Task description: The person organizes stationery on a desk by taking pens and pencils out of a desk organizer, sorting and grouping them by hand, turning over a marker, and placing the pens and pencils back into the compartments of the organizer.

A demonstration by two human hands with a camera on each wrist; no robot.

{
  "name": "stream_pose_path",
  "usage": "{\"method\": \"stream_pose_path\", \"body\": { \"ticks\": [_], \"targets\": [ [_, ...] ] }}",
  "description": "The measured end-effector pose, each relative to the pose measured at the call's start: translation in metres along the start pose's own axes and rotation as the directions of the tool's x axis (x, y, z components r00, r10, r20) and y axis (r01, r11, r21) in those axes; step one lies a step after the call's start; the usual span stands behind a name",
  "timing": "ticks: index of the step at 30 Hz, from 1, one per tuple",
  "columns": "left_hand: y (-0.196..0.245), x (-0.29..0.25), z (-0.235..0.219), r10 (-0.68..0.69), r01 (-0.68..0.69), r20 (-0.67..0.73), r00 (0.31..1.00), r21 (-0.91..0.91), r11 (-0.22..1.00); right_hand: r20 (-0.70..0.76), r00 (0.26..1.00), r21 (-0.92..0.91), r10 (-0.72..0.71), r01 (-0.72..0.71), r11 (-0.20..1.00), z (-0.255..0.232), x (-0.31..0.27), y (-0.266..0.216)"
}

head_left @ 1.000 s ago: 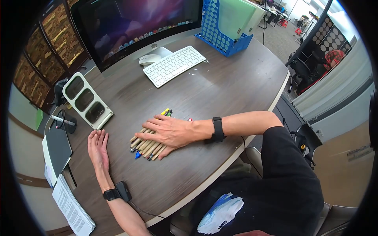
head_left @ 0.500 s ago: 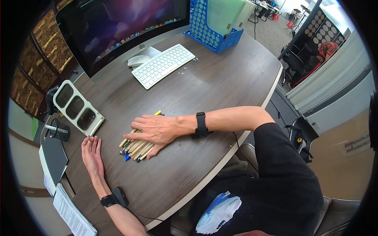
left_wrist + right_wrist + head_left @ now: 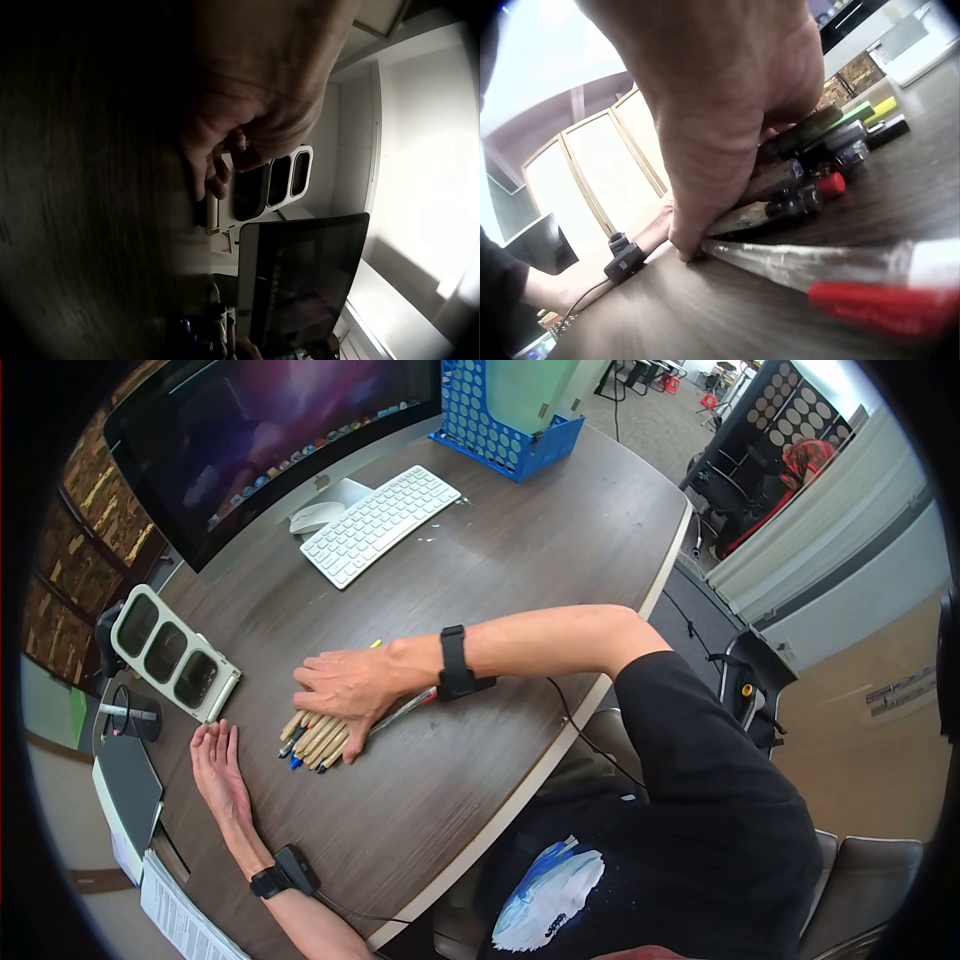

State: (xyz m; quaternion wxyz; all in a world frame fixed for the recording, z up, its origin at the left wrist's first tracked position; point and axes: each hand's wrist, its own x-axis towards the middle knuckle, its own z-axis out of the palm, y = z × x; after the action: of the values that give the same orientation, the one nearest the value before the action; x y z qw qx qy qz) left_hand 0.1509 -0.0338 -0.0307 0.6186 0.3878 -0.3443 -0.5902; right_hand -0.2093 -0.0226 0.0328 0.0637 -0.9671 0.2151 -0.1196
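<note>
In the head view, my right hand (image 3: pixel 345 685) lies palm down across a pile of pens and wooden pencils (image 3: pixel 322 740), fingers relaxed over the top. The thumb reaches down at the near side. A clear pen with a red cap (image 3: pixel 889 304) juts out beneath that wrist, seen close up in the right wrist view. Black, green and yellow pen ends (image 3: pixel 885 109) poke out beyond the palm. To the left, apart from the pile, my left hand (image 3: pixel 220 775) rests on the table with loose fingers and holds nothing. Its fingertips are close to a white three-window stand (image 3: pixel 226 688).
A keyboard (image 3: pixel 380 525) and mouse (image 3: pixel 318 517) sit before the monitor (image 3: pixel 290 430). A blue file rack (image 3: pixel 500 445) stands at the back. Along the left edge are a black pen cup (image 3: pixel 145 720), a dark folder (image 3: pixel 130 775) and papers (image 3: pixel 190 920).
The head view has turned, so the desk items appear farther left. The red-capped pen now shows more of its length below the right wrist. The left hand stays beside the stand.
</note>
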Motion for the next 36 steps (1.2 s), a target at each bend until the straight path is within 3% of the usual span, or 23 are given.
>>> {"method": "stream_pose_path", "body": {
  "ticks": [7, 18, 23, 25, 28, 31, 33, 36],
  "targets": [
    [0.002, -0.001, 0.003, -0.004, 0.004, -0.018, 1.0, 0.008, 1.0, 0.106, 0.992, 0.037, 0.064, -0.068, 0.997, -0.002, 0.009, -0.001],
    [-0.002, 0.0, 0.003, 0.02, -0.02, -0.007, 1.0, -0.022, 1.0, 0.029, 1.0, 0.092, 0.003, -0.005, 0.996, 0.0, 0.003, -0.006],
    [0.006, -0.011, 0.014, 0.033, -0.033, -0.017, 0.999, 0.021, 0.999, -0.014, 1.0, -0.04, 0.0, 0.0, 0.999, -0.011, -0.002, -0.028],
    [0.007, -0.014, 0.021, 0.036, -0.036, -0.035, 0.999, 0.026, 0.999, -0.129, 0.987, -0.154, -0.098, 0.077, 0.985, -0.003, -0.006, -0.033],
    [0.009, -0.016, 0.026, 0.038, -0.037, -0.046, 0.998, 0.014, 0.999, -0.126, 0.985, -0.266, -0.122, 0.085, 0.96, -0.002, -0.013, -0.043],
    [0.009, -0.014, 0.026, 0.034, -0.033, -0.044, 0.998, 0.039, 0.999, -0.016, 0.996, -0.245, -0.083, 0.076, 0.967, -0.006, -0.021, -0.049],
    [0.012, -0.018, 0.03, 0.033, -0.031, -0.059, 0.998, 0.041, 0.999, 0.007, 0.999, -0.206, 0.036, -0.034, 0.978, -0.006, -0.026, -0.053],
    [0.015, -0.019, 0.035, 0.024, -0.022, -0.071, 0.997, 0.038, 0.999, -0.047, 0.997, -0.194, 0.057, -0.065, 0.979, -0.009, -0.036, -0.061]
  ]
}}
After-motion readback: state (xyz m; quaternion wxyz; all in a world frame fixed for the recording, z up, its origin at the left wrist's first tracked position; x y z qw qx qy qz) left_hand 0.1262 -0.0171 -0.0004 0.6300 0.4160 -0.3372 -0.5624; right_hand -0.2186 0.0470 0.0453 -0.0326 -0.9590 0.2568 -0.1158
